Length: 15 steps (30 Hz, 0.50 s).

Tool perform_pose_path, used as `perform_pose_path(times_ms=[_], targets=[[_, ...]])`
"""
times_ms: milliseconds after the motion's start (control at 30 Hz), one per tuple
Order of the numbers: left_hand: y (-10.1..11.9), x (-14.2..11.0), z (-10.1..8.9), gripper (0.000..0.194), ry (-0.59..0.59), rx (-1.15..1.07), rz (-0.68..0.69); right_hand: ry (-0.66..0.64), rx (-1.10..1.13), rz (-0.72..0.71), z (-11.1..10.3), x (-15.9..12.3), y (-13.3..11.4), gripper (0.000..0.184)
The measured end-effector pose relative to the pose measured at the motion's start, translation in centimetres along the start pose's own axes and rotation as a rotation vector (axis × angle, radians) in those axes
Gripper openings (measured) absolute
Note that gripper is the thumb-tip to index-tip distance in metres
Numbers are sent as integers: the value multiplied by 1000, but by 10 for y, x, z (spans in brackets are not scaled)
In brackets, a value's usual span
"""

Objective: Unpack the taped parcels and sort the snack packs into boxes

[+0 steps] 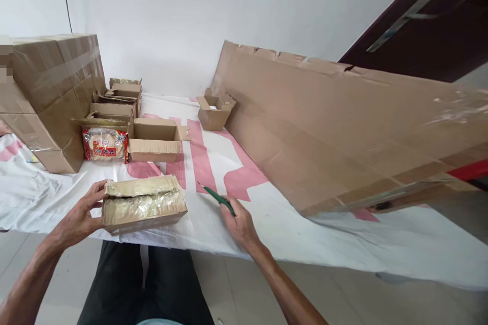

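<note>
A left hand [84,214] is gripping a taped, oblong brown cardboard box [147,207] near a white-and-pink cloth's [282,228] front edge as the right hand [240,223] is clasping a slim green tool [219,198], apparently a knife.

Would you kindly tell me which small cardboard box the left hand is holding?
The frontmost box, taped across its top: the left hand grips its end, while other small boxes stand farther back.

At lower left, the left hand [86,213] has its fingers on the end of a taped carton [144,208]; at lower centre, the right hand [240,223] holds a slim green tool [220,199]. A red-edged packet [105,145] stands mid-left, large cardboard [324,127] fills the right.
</note>
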State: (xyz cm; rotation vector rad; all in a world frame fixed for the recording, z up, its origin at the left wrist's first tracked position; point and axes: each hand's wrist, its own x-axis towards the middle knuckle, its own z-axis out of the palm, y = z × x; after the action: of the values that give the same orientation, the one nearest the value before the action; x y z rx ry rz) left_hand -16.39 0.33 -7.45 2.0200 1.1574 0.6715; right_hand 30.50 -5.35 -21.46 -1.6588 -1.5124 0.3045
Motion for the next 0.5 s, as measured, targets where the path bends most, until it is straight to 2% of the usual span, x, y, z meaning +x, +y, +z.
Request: perform_pose_path(times_ms=[100, 200, 267, 367, 500], targets=[[4, 2, 0, 53, -2, -11, -5, -30, 163, 20, -29, 23, -50, 43], [5, 3, 0, 53, -1, -18, -4, -204, 235, -126, -56, 48, -105, 37], [4, 3, 0, 53, 0, -24, -1, -344, 231, -241, -66, 63, -136, 28], [2, 2, 1, 52, -5, -24, 4, -480, 181, -352, -68, 81, -166, 21], [-2, 1, 2, 51, -8, -12, 16, -543, 42, -421, -59, 96, -186, 20]])
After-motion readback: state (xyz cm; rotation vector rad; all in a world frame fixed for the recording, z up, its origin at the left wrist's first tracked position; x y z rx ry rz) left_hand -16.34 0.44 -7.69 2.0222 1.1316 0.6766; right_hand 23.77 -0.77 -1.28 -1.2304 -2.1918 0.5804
